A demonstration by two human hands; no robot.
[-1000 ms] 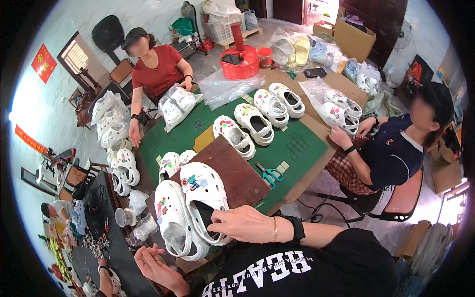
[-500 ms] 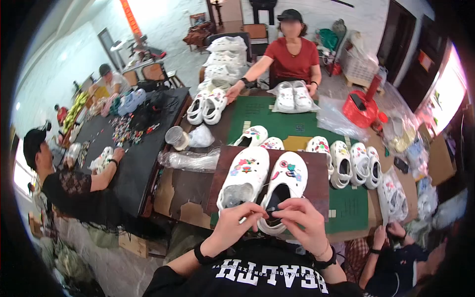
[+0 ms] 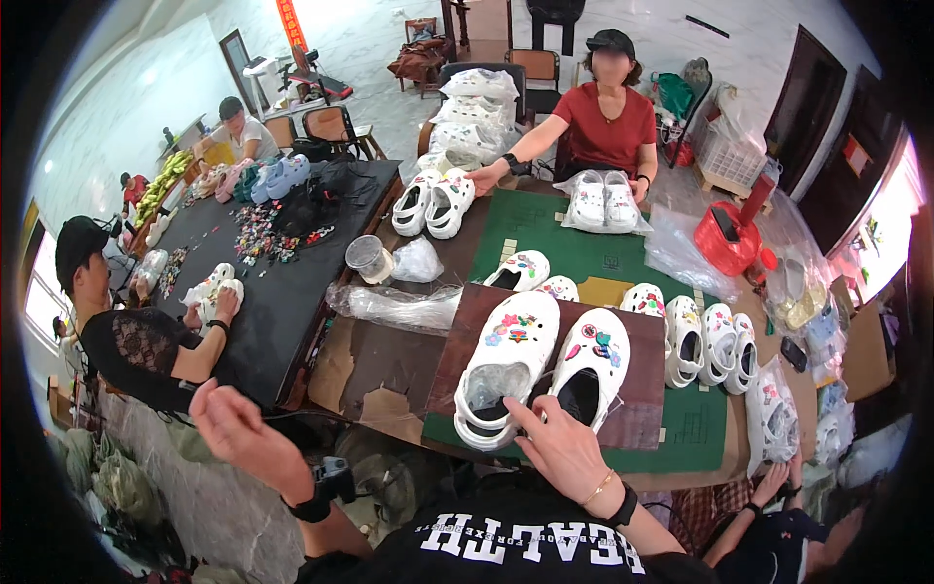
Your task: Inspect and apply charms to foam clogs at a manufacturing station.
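A pair of white clogs with colourful charms lies in front of me: the left clog (image 3: 511, 341) has clear plastic in its opening, and the right clog (image 3: 590, 360) shows a dark inside. My right hand (image 3: 564, 450) is at the heel end of the pair, its fingers apart and the forefinger reaching to the left clog's heel strap. Away to the left, beyond the table's edge, my left hand (image 3: 243, 433) is raised with its fingers curled together. What it holds, if anything, is too small to make out.
The clogs rest on a brown board (image 3: 637, 419) over a green mat (image 3: 705, 428). More white clogs (image 3: 718, 341) stand to the right. A clear tub (image 3: 370, 258) and plastic wrap (image 3: 394, 307) lie left. Co-workers sit opposite, at the black table (image 3: 321, 234) and at lower right.
My hands were together at the right clog's heel, pinching something small. Now the left hand has swung far left, and the right has shifted toward the left clog's heel. The view has turned slightly.
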